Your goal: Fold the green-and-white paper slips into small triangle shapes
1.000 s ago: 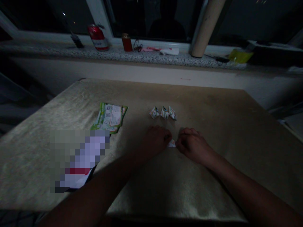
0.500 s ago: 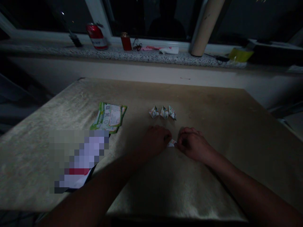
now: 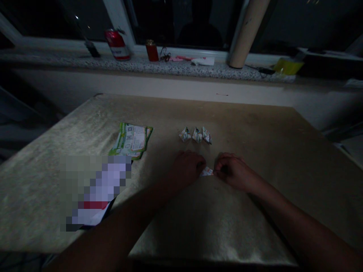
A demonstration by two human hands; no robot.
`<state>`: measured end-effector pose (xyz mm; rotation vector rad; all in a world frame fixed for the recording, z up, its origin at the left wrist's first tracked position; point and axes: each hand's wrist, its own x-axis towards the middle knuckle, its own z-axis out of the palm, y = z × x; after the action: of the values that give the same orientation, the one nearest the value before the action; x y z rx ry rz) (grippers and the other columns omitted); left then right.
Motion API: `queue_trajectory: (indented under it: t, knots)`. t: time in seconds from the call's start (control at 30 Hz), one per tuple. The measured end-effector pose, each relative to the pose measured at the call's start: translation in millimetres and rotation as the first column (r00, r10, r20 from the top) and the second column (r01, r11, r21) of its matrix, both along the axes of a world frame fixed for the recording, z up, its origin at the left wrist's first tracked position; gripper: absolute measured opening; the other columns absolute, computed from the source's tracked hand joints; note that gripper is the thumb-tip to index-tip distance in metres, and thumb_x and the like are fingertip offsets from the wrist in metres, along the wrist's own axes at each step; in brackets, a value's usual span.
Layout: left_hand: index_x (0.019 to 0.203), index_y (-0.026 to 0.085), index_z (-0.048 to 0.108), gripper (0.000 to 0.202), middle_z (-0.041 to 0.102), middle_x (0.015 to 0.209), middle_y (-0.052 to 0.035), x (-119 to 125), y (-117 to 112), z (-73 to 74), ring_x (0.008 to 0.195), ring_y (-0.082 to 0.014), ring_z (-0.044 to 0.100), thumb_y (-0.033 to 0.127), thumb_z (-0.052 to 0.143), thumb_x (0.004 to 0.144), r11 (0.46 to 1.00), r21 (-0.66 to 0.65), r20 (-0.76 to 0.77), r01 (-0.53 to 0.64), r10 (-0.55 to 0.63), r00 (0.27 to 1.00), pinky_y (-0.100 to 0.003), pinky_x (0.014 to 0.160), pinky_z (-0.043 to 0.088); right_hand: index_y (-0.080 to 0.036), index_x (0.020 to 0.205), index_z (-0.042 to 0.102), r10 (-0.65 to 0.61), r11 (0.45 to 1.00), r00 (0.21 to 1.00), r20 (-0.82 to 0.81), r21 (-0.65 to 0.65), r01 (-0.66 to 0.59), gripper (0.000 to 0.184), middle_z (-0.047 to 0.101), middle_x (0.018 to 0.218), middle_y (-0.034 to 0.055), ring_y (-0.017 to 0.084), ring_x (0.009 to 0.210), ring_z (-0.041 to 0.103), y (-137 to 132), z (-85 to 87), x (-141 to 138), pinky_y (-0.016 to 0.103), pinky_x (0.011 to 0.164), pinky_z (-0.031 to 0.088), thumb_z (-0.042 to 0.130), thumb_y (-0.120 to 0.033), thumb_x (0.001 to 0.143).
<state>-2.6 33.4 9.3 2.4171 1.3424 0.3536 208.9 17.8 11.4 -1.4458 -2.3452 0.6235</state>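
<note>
A small folded piece of printed paper or wrapper (image 3: 207,172) lies low over the table between my two hands. My left hand (image 3: 187,166) pinches its left end, thumb and fingers together. At its right corner, the fingertips of my right hand (image 3: 233,170) are closed in a pinch. Just beyond my hands, three small folded printed pieces (image 3: 197,135) with pointed ends sit in a row. The light is dim, so the print and the exact folds are hard to make out.
Left of my hands lies a green and white printed packet (image 3: 132,139), with a pixelated flat item (image 3: 102,189) nearer me. A red can (image 3: 117,45), a red jar-like container (image 3: 152,50) and a cardboard tube (image 3: 248,34) stand on the window sill (image 3: 159,68) behind the table.
My right hand has shifted slightly to the right, and more of the folded piece shows between my hands. My left hand stays almost in place.
</note>
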Motion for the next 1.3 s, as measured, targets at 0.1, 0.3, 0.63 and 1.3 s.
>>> queue_trajectory:
  t: [0.1, 0.3, 0.63, 1.3]
  knots:
    - [0.093, 0.021, 0.074, 0.02, 0.075, 0.095, -0.0041, 0.2, -0.7, 1.2, 0.094, -0.0218, 0.062, 0.027, 0.055, 0.094, 1.0, -0.001, 0.01, 0.004, -0.004, 1.0, -0.038, 0.09, 0.041, -0.02, 0.07, 0.066, 0.016, 1.0, 0.999, -0.046, -0.024, -0.017, 0.009, 0.066, 0.08, 0.0039, 0.017, 0.077, 0.062, 2.8, -0.7, 2.2, 0.029, 0.072, 0.045, 0.067, -0.015, 0.078]
    - [0.094, 0.021, 0.074, 0.02, 0.075, 0.097, -0.0037, 0.5, -1.0, 1.3, 0.094, -0.0216, 0.062, 0.026, 0.055, 0.094, 1.0, -0.007, 0.016, 0.004, -0.004, 1.0, -0.039, 0.093, 0.04, -0.02, 0.081, 0.072, 0.12, 0.99, 0.978, -0.17, -0.051, -0.13, 0.011, 0.069, 0.086, 0.0051, 0.017, 0.08, 0.064, 4.1, -0.9, 12.1, 0.031, 0.078, 0.049, 0.063, -0.015, 0.084]
    - [0.095, 0.021, 0.073, 0.02, 0.075, 0.097, -0.0038, -0.4, -1.5, 2.5, 0.094, -0.0214, 0.062, 0.027, 0.054, 0.094, 1.0, -0.022, 0.032, 0.007, -0.006, 0.999, -0.039, 0.093, 0.039, -0.02, 0.087, 0.075, 0.121, 0.992, 0.96, -0.252, 0.013, -0.122, 0.007, 0.071, 0.083, 0.0045, 0.017, 0.078, 0.065, 1.5, 1.8, 7.3, 0.031, 0.075, 0.05, 0.067, -0.021, 0.087]
    - [0.094, 0.02, 0.074, 0.022, 0.075, 0.097, -0.0041, -0.5, -2.6, 1.6, 0.092, -0.0203, 0.064, 0.026, 0.053, 0.093, 1.0, -0.025, 0.06, 0.004, -0.002, 0.998, -0.037, 0.092, 0.042, -0.023, 0.098, 0.075, 0.175, 0.979, 0.981, -0.089, 0.123, -0.163, 0.012, 0.069, 0.087, 0.0047, 0.02, 0.088, 0.062, -2.7, -3.6, -6.7, 0.035, 0.085, 0.043, 0.069, -0.029, 0.09]
